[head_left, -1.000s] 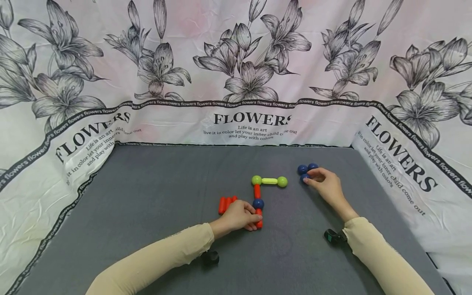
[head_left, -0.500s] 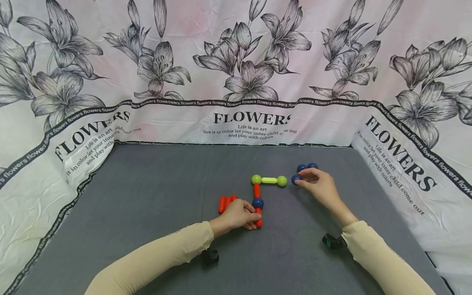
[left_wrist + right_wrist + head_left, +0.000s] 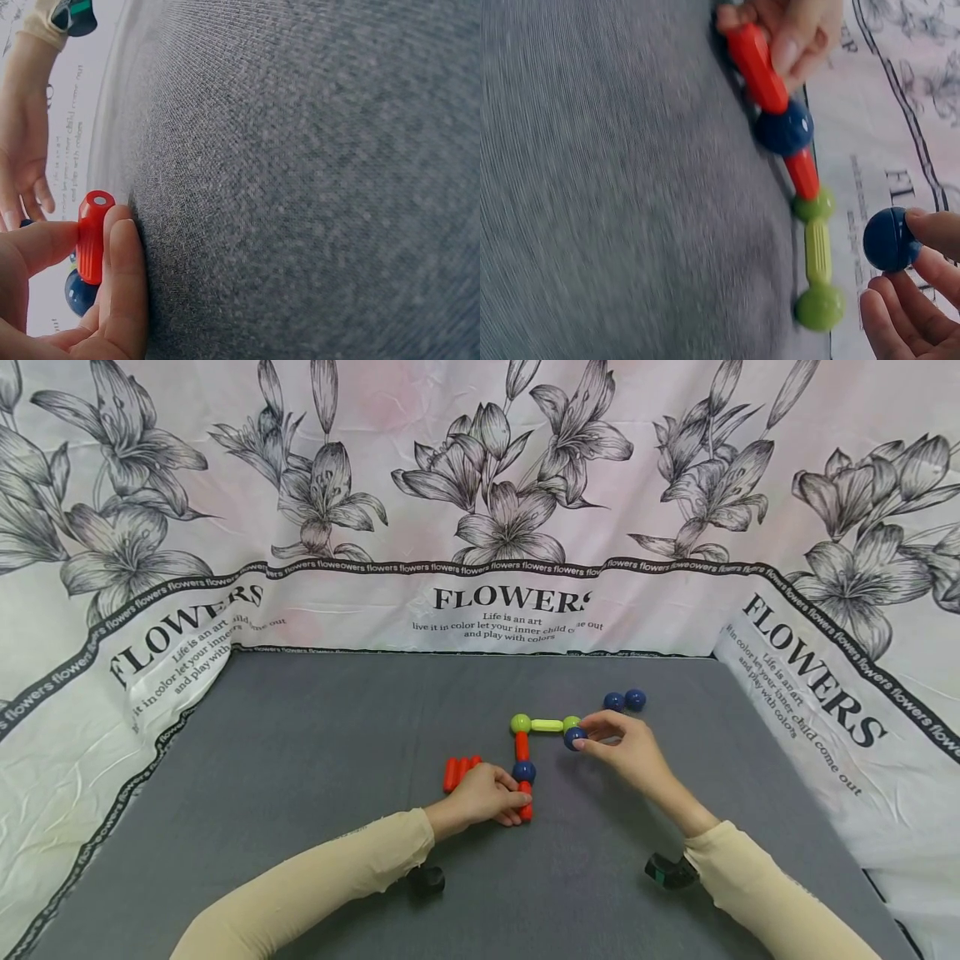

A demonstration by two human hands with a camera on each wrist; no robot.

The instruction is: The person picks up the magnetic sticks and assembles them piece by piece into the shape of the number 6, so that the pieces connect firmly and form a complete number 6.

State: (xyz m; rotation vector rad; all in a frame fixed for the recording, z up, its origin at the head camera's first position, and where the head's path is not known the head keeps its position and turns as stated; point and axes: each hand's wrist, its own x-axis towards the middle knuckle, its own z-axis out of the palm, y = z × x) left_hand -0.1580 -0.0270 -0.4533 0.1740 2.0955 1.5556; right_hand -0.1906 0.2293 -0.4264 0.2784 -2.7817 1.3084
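Note:
My left hand [image 3: 483, 795] pinches the near red rod [image 3: 527, 810], its free end facing the camera in the left wrist view [image 3: 91, 236]. That rod joins a blue ball [image 3: 524, 772], then another red rod [image 3: 522, 746], a green ball [image 3: 521, 723], and a light green rod [image 3: 547, 726] ending in a second green ball [image 3: 820, 306]. Between thumb and fingers my right hand [image 3: 626, 750] holds a separate blue ball [image 3: 574, 738], which partly covers that end ball in the head view; the right wrist view shows the two apart.
Several red rods [image 3: 452, 775] lie side by side behind my left hand. Two blue balls [image 3: 614, 702] sit toward the back right of the grey table [image 3: 337, 718]. A flower-printed cloth [image 3: 337, 610] hangs around the table's back and sides.
My right hand has carried one blue ball leftward from beside the two others to the green end ball. The left hand stays on the near red rod.

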